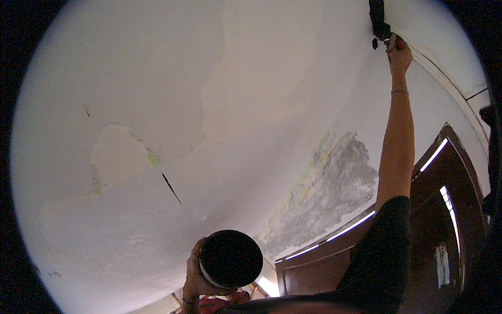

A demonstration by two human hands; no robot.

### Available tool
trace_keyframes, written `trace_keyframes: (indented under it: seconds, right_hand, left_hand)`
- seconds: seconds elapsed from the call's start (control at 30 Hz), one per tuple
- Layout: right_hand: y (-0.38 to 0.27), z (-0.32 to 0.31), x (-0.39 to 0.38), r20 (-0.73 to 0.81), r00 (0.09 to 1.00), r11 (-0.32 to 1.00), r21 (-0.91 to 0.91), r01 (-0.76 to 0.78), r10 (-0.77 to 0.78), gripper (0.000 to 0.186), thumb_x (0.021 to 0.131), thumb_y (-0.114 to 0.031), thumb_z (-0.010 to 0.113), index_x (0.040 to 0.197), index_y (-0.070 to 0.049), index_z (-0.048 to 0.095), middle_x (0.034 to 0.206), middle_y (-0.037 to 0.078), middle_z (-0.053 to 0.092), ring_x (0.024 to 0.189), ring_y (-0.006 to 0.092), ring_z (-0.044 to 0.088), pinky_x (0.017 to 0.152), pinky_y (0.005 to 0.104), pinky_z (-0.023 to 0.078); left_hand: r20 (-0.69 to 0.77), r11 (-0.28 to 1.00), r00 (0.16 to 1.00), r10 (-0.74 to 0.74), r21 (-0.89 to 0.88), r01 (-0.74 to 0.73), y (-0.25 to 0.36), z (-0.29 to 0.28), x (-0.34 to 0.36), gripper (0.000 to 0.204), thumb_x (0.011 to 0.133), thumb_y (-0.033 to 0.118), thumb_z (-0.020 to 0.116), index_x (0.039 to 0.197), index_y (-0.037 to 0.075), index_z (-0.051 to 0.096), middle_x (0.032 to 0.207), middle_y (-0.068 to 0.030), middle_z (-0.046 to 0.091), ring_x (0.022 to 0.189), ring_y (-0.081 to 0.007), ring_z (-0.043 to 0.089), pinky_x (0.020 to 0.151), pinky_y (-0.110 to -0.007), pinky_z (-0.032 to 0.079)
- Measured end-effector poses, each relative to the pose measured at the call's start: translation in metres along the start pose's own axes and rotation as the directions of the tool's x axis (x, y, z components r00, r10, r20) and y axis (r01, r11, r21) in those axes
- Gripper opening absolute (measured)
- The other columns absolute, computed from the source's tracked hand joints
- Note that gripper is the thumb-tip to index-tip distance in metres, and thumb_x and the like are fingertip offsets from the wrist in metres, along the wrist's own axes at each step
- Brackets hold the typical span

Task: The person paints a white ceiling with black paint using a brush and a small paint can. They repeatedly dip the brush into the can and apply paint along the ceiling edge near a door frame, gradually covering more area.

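And there's the right arm, almost straight, reaching high into the upper right, its hand [400, 56] up beside a dark object [377, 21]; fingers curled in around a small red thing [401, 45], exact grip too small to tell. Down at lower centre, the left hand [193, 276] cups a round dark container [231, 259], fingers wrapped against its side, fingertips partly hidden.

A dark brown wooden door [426, 225] at four o'clock; a bright slit [434, 155] slanting by its edge, towards three; a pale curved band [447, 78] arching at two o'clock.
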State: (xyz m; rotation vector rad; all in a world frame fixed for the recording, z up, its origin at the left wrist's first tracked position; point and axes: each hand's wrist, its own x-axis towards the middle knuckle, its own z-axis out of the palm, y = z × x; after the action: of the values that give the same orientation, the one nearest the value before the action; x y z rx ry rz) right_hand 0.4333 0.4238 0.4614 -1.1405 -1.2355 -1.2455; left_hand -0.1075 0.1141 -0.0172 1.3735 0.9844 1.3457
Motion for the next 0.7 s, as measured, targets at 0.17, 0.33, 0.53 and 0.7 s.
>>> trace_keyframes:
  seconds: [0.17,0.33,0.53,0.7]
  right_hand:
    - [-0.006,0.005,-0.005,0.081,0.993,0.956,-0.275,0.099,-0.08,0.038,0.092,-0.042,0.055,0.094,-0.008,0.072,0.083,0.014,0.071,0.076,0.0309,0.069,0.07,0.0388,0.054]
    - [-0.018,-0.003,0.002,0.003,0.994,0.989,-0.103,0.105,-0.105,0.033,0.092,-0.038,0.059,0.097,-0.008,0.072,0.08,0.012,0.072,0.074,0.0272,0.07,0.069,0.0344,0.054]
    - [-0.036,-0.026,0.0,-0.163,0.961,0.975,-0.032,0.22,-0.223,0.028,0.096,-0.033,0.053,0.1,-0.011,0.071,0.084,0.012,0.07,0.068,0.0283,0.068,0.057,0.0355,0.052]
    - [-0.042,-0.037,-0.021,-0.048,0.961,0.779,0.597,-0.191,0.272,0.023,0.094,-0.024,0.059,0.099,-0.003,0.067,0.084,0.01,0.072,0.064,0.0201,0.069,0.051,0.0287,0.052]
  left_hand:
    - [0.013,0.989,1.0,-0.027,0.144,0.025,-0.008,-0.006,0.004,0.128,0.024,0.036,0.095,0.137,0.006,0.042,0.137,-0.0139,0.05,0.127,-0.0302,0.048,0.111,-0.041,0.033]
    - [0.074,0.978,0.997,-0.026,0.207,0.01,-0.01,-0.006,0.007,0.129,0.024,0.036,0.095,0.138,0.006,0.04,0.136,-0.0142,0.051,0.127,-0.0302,0.048,0.111,-0.043,0.033]
    - [0.072,0.996,0.997,0.023,0.09,-0.03,-0.008,-0.004,0.008,0.128,0.025,0.036,0.095,0.137,0.006,0.041,0.136,-0.0141,0.051,0.126,-0.0299,0.048,0.111,-0.043,0.033]
    - [0.082,0.997,0.996,0.044,0.065,-0.049,-0.006,-0.003,0.006,0.126,0.026,0.036,0.095,0.136,0.006,0.042,0.135,-0.014,0.051,0.126,-0.0297,0.049,0.11,-0.042,0.034]
